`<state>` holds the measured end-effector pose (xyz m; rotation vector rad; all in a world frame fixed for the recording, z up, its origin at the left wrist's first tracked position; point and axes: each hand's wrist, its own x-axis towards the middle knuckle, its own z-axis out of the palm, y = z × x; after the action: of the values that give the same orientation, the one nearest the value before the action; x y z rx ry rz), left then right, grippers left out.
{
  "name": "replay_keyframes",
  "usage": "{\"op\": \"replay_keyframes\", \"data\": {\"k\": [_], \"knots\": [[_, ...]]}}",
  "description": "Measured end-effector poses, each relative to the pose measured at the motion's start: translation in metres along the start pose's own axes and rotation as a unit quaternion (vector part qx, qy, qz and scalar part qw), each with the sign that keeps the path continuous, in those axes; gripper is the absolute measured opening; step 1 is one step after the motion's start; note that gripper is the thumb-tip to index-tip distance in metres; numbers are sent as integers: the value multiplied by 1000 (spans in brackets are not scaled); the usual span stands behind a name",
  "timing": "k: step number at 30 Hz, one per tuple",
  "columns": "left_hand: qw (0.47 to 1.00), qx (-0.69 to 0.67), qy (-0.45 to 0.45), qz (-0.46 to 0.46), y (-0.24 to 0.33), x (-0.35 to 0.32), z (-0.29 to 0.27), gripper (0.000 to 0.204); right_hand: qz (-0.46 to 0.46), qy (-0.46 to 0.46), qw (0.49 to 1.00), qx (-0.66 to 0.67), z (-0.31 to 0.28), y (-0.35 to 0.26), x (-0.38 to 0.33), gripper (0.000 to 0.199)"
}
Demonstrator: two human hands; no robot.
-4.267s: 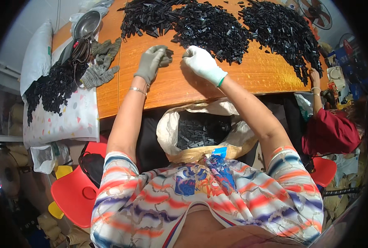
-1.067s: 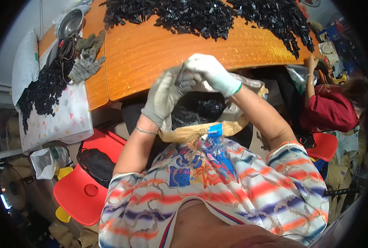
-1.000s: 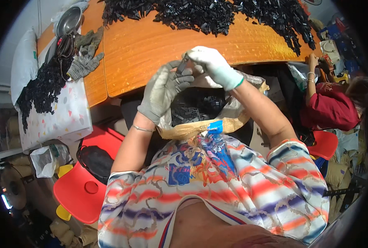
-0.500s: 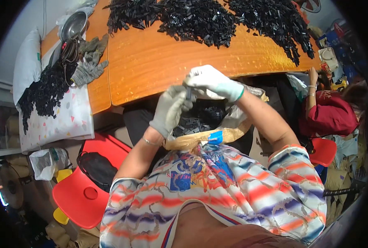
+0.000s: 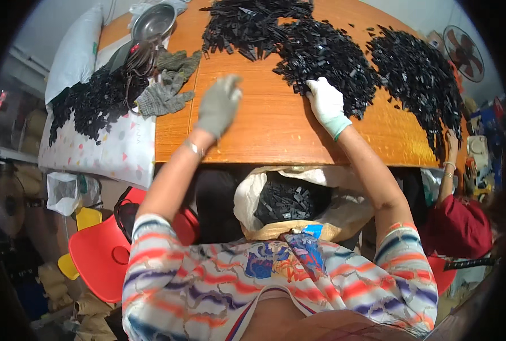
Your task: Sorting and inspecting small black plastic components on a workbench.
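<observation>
My left hand, in a grey-white glove, is raised over the bare wooden table left of the middle pile. Motion smears its fingers, and nothing shows clearly in them. In a white glove with a green cuff, my right hand touches the near edge of the middle pile of small black plastic parts. Its fingers are bent together at the parts; what lies between them is too small to make out. Between my lap and the table edge, an open sack holds many loose black parts.
More black parts lie in a far pile, a right pile and a left heap. Grey knit gloves and a metal bowl are at left. A co-worker's arm reaches the table's right end. A red chair stands beside me.
Both hands have come apart and moved from above the sack onto the table, the right to the middle pile. The small dark part earlier held between them no longer shows. The view has shifted.
</observation>
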<state>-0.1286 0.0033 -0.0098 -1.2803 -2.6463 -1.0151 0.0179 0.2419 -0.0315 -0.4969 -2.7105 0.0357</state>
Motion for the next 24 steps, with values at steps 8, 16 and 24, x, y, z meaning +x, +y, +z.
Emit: {"op": "replay_keyframes", "data": {"k": [8, 16, 24], "knots": [[976, 150, 134, -80, -92, 152, 16, 47, -64, 45, 995, 55, 18, -17, 24, 19], [975, 179, 74, -104, -99, 184, 46, 59, -83, 60, 991, 91, 9, -26, 15, 22], [976, 201, 81, 19, -73, 126, 60, 52, -115, 60, 986, 102, 6, -24, 6, 18]]}}
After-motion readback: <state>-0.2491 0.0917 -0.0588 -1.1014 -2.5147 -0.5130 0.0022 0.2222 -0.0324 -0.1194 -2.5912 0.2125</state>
